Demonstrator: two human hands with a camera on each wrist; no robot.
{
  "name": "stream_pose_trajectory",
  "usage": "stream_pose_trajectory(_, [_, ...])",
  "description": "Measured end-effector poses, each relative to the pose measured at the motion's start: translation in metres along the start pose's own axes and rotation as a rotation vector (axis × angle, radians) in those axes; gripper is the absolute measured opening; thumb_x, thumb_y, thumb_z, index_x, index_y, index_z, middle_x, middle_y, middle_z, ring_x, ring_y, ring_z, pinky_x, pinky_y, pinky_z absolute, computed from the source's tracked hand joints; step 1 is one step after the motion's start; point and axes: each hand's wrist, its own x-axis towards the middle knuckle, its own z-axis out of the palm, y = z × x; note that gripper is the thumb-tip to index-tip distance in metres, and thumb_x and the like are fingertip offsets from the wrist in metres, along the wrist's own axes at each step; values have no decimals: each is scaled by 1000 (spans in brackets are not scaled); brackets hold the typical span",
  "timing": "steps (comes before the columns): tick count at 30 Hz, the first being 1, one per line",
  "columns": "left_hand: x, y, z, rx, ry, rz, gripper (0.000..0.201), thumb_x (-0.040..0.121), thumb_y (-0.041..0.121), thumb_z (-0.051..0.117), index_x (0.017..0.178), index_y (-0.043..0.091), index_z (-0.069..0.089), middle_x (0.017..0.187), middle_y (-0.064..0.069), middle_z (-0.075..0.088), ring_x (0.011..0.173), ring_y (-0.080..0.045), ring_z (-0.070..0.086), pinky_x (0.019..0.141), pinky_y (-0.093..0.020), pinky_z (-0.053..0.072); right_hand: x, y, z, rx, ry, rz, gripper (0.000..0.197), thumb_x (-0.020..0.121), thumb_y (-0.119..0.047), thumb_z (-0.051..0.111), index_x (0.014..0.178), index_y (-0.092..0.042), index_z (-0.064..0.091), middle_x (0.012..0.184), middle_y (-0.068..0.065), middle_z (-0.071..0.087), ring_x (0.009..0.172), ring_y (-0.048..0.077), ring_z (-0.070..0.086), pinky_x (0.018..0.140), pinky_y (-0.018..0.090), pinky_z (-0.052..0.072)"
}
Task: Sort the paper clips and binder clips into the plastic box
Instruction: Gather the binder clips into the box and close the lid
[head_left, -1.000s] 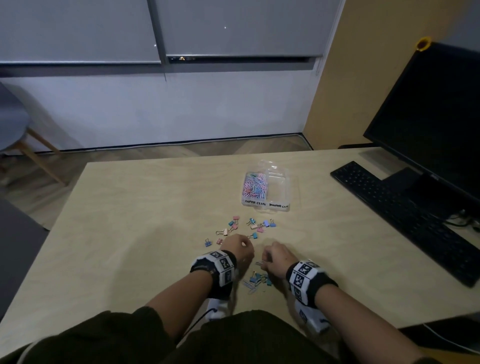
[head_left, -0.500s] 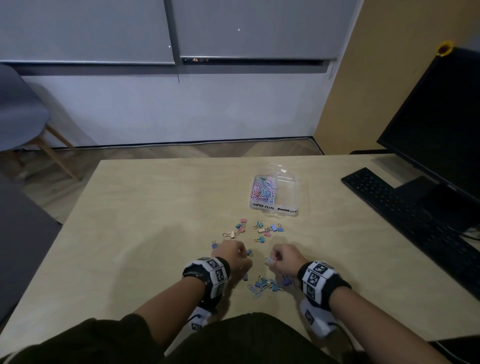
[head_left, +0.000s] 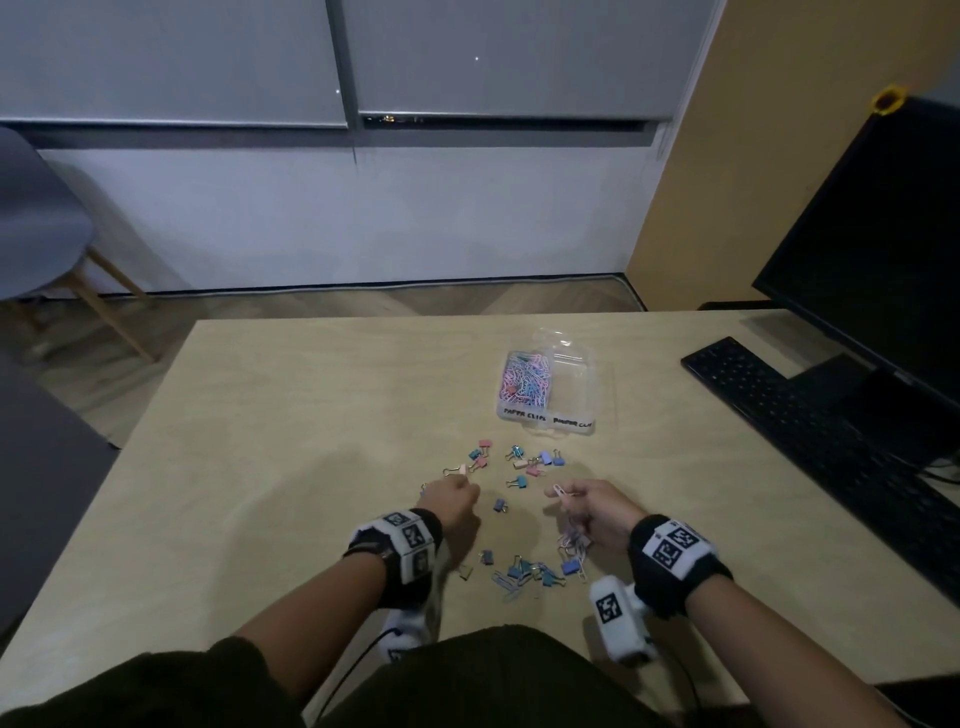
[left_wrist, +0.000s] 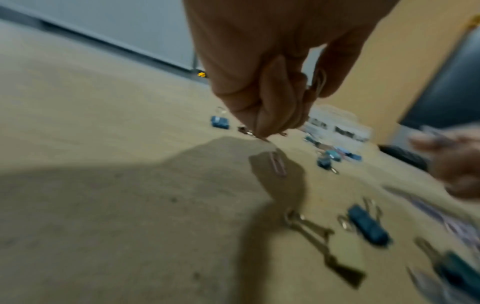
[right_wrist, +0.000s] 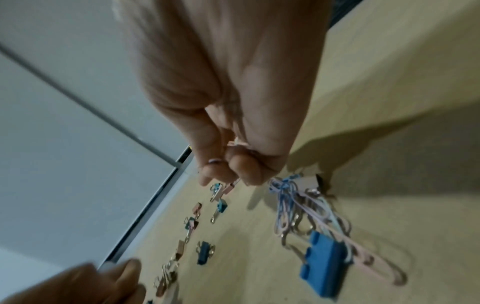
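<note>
The left hand (head_left: 451, 501) is curling shut, pinching 1 thin wire paper clip (left_wrist: 319, 82). The right hand (head_left: 592, 512) is pinching a pink looped paper clip (head_left: 561, 491), more dangling below. Small pastel binder clips (head_left: 519, 470) are lying scattered between the hands and the clear plastic box (head_left: 571, 387), its 2 labelled compartments beyond on the table (head_left: 260, 441).

Each forearm is bare below a dark pushed-up sleeve (head_left: 156, 686), wearing a black wrist band (head_left: 675, 558) with white square-patterned tags and a white tagged camera block (head_left: 618, 623) beneath, cable trailing.
</note>
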Motion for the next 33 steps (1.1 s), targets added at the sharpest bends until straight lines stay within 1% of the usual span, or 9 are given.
stream_pose_trajectory(5, [-10,-18,-22,-762,-77,-206,28,81,2,30,57,16,32,37,5,33,28,-6,24,36,-6,25,2,6,-1,330,3,41,25,83,5,27,79,-2,51,52,1,33,52,13,26,53,25,23])
stream_pose_trajectory(10, [-18,-29,-23,-1135,-179,-143,14,71,10,32,58,12,32,38,4,36,25,-6,24,30,-2,20,-8,-2,12,485,23,-33,12,54,-5,31,46,-9,39,35,-1,27,48,15,26,51,28,27])
stream_pose_trajectory(13, [-13,-28,-18,-1017,-88,-262,36,89,15,35,53,16,35,39,4,36,26,-7,26,30,-6,19,-9,-3,15,468,38,-83,10,54,-7,29,45,-13,30,34,-1,26,42,16,29,46,25,28])
stream_pose_trajectory(15, [-12,-26,-13,-646,15,-246,42,96,20,41,55,15,41,49,1,43,38,-10,40,39,-14,31,-7,-2,15,440,28,-69,15,59,-7,30,45,-13,31,33,-3,25,36,13,28,40,19,27])
stream_pose_trajectory(19, [-11,-25,-2,63,112,-106,33,99,31,37,97,6,59,99,-9,61,91,-25,55,81,-29,42,-1,6,11,402,15,-29,38,79,-2,25,44,-11,36,35,-4,30,30,8,26,33,15,23])
stream_pose_trajectory(24, [-7,-21,8,356,62,-105,41,89,39,52,117,9,52,116,-11,59,104,-26,60,85,-34,50,-3,13,12,393,4,8,30,81,1,25,55,-10,36,40,-4,34,31,7,25,32,15,22])
stream_pose_trajectory(26, [-5,-17,9,358,14,-107,31,93,28,48,112,4,54,109,-13,61,99,-27,61,85,-34,50,-4,16,11,403,10,14,29,80,2,25,56,-10,35,42,-4,35,32,7,25,32,16,23])
stream_pose_trajectory(29, [-5,-17,10,230,-54,-78,20,92,19,44,78,11,55,76,-2,53,73,-19,51,72,-30,45,-7,19,9,409,7,20,23,73,1,26,55,-10,35,50,1,28,33,8,25,31,17,25])
stream_pose_trajectory(33, [-11,-14,5,-34,-113,-51,33,94,12,37,62,20,38,75,-1,43,71,-15,42,70,-25,35,-14,21,8,435,19,10,11,61,-3,31,53,-9,36,50,8,39,34,11,27,30,17,27])
